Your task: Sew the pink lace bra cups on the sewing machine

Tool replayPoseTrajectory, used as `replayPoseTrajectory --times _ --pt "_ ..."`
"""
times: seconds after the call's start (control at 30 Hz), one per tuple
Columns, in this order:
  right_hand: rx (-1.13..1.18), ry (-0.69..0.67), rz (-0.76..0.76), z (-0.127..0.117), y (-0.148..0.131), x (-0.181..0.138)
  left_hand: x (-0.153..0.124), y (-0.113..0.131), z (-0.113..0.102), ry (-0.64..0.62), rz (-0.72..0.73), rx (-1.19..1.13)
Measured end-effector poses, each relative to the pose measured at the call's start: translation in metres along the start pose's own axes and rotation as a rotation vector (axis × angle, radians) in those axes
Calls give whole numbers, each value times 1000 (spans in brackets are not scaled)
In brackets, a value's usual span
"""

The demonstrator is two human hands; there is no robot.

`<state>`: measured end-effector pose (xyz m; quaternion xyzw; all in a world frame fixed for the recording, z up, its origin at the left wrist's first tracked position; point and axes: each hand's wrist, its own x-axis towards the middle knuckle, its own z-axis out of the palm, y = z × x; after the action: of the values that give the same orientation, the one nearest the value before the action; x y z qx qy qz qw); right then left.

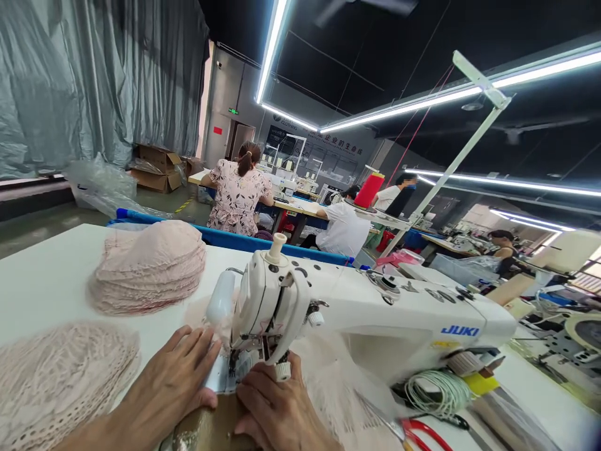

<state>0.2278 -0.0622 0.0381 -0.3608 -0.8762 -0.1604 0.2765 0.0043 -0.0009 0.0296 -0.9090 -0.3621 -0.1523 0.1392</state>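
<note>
A white JUKI sewing machine (375, 313) stands before me, its needle and presser foot (232, 362) between my hands. My left hand (181, 369) lies left of the foot, fingers stretched out and thumb apart, by the metal plate (216, 373). My right hand (282, 401) is just right of the foot, fingers bent and close together; what they grip, if anything, is hidden. Pale pink fabric shows behind the left fingertips, and sheer pale fabric (335, 382) spreads under the machine arm.
Two stacks of pale pink cup-shaped pieces, a far one (150, 269) and a near lace one (70, 376), lie on the left. Red-handled scissors (422, 435) and a coil of pale cord (439, 393) lie at right. A red thread cone (370, 191) stands behind; co-workers sit beyond.
</note>
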Motion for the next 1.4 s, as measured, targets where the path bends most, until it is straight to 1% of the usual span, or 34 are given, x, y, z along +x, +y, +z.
replayPoseTrajectory --times 0.07,0.27,0.37,0.43,0.5,0.57,0.63,0.7,0.73,0.77,0.83,0.87,0.93,0.97,1.03,1.1,1.17,1.2,1.27,1.33,1.4 --pt "1 -8 7 0 1 -2 -1 1 3 6 8 17" --pt "68 -25 25 -8 -4 -2 -3 -1 22 60 -18 75" --pt "68 30 0 -8 -7 2 -8 2 19 57 -4 47" --pt "72 79 -21 -8 -7 2 -17 9 8 64 5 -24" --pt "99 100 -35 -10 -8 1 -30 19 -9 77 19 -133" --pt "152 64 -40 -17 -12 0 -43 30 -32 47 47 -253" --pt "214 6 -49 -28 -20 -1 -53 38 -54 -29 86 -357" --pt "258 -39 -50 -40 -30 1 -59 38 -69 -69 111 -424" --pt "267 -48 -42 -46 -36 2 -60 35 -72 -54 110 -430" --pt "267 -52 -37 -49 -42 4 -62 31 -72 -19 104 -416" --pt "234 -49 -47 -51 -53 7 -65 23 -63 75 90 -332" --pt "203 -48 -56 -49 -57 7 -67 21 -57 114 91 -276" --pt "138 -63 -80 -40 -60 5 -77 22 -43 139 63 -165" --pt "111 -86 -79 -35 -60 2 -84 25 -37 135 47 -123" --pt "63 -178 -60 -30 -60 -8 -103 37 -30 149 82 -69" --pt "18 -254 -21 -33 -63 -18 -125 50 -30 233 142 -46" --pt "0 -244 20 -43 -71 -24 -145 59 -34 329 197 -35" --pt "14 -227 28 -49 -77 -25 -153 63 -36 342 218 -31" --pt "73 -217 -4 -59 -89 -24 -162 66 -39 313 261 -28" --pt "130 -271 -105 -63 -99 -22 -166 69 -41 277 284 -20" --pt "121 -344 -180 -63 -102 -25 -169 73 -42 267 271 -10"
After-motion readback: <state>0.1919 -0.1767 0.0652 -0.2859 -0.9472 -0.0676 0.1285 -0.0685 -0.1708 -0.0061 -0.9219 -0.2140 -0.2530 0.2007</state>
